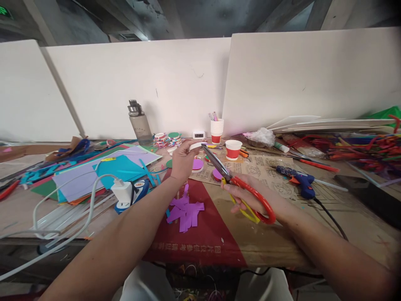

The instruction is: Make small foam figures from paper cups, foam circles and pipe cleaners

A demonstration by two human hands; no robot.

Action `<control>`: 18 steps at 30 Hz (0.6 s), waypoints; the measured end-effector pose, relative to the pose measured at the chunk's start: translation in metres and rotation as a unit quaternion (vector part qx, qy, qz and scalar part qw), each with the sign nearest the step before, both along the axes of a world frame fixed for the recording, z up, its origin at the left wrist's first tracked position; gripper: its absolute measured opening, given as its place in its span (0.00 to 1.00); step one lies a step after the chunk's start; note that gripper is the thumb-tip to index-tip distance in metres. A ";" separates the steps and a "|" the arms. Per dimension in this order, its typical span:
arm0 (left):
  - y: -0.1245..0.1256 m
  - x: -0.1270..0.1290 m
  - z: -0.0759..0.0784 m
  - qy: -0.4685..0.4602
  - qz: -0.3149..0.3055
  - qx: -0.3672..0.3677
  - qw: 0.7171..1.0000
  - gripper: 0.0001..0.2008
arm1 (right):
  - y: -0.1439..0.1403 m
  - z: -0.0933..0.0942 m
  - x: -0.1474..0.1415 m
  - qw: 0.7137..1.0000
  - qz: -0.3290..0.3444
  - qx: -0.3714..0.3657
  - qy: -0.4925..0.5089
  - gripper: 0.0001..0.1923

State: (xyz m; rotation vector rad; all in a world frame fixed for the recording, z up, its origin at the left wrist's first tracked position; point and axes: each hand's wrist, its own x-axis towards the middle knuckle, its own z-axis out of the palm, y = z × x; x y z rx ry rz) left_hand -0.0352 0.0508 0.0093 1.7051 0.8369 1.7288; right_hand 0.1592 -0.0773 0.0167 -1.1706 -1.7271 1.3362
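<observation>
Beyond the purple paper pieces, my left hand (184, 159) pinches a white curved strip (196, 145). Scissors (219, 165) with one red and one yellow handle are in my right hand (250, 196), fingers through the loops. Their blade tips reach up to the strip's right end; whether they touch it I cannot tell. Purple paper strips (186, 212) lie in a loose heap on the red part of the cardboard (216, 234). Purple-topped discs (197, 164) rest just past my left hand and under the blades.
A red-and-white paper cup (233, 149), a stack of cups (216, 130), a small clock (199, 135) and a bottle (140, 125) stand behind. Coloured paper (81, 177) and a white charger (122, 193) with cable lie left; a blue glue gun (305, 184) lies right.
</observation>
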 end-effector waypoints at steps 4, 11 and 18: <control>0.004 -0.004 0.003 -0.037 -0.036 -0.034 0.998 0.10 | 0.002 0.006 0.006 0.994 -0.026 0.102 -0.041 0.14; 0.004 -0.003 0.001 -0.045 -0.158 -0.055 0.985 0.13 | 0.021 0.001 0.027 0.907 -0.161 0.319 -0.224 0.17; 0.000 -0.004 0.004 -0.049 -0.197 -0.061 0.977 0.14 | 0.025 -0.005 0.026 0.822 -0.225 0.376 -0.363 0.20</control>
